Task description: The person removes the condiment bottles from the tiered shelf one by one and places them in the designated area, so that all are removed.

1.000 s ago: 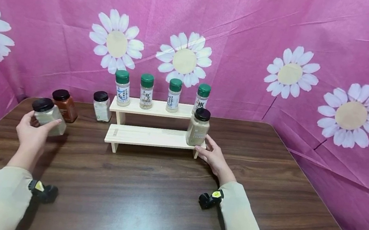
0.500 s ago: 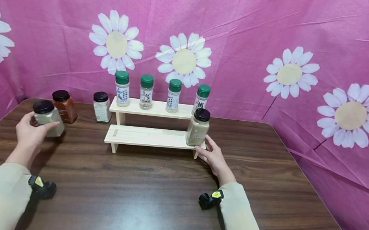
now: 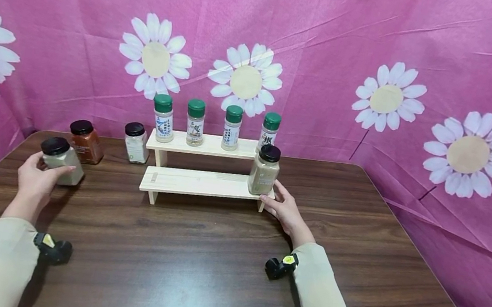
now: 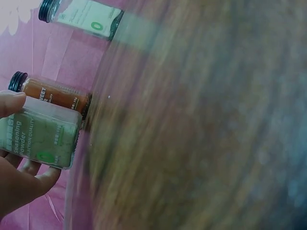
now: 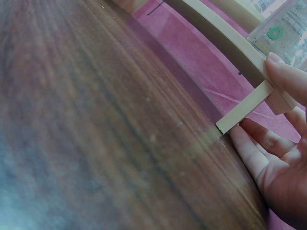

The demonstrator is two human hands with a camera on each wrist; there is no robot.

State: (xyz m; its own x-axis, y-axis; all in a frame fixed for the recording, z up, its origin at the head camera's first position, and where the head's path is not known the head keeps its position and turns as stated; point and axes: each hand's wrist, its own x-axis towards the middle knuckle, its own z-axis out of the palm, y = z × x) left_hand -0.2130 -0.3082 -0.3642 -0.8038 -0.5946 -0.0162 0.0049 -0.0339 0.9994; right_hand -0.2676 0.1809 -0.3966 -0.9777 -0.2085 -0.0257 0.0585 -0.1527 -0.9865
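My left hand [image 3: 35,180] grips a square seasoning jar [image 3: 64,165] with a black lid and pale powder. In the left wrist view the thumb lies along one side of this jar and the fingers along the other; its label reads "Seasoning Powder". Just behind it stands a jar of orange-red powder [image 3: 88,145]. At the right end of a two-step wooden rack [image 3: 194,182], my right hand [image 3: 284,211] holds the lower shelf, thumb at its front edge and fingers by the leg [image 5: 244,108]. A black-lidded jar of tan powder [image 3: 264,173] stands on that end.
Several green-capped shakers [image 3: 195,123] line the upper shelf; the rightmost is partly hidden by the tan jar. A black-lidded jar of white powder [image 3: 136,145] stands left of the rack. Pink flowered cloth [image 3: 314,79] hangs behind the wooden table [image 3: 191,267].
My left hand has shifted slightly left and toward me, and the seasoning jar in it has come down a little. My right hand and the rack have stayed in place.
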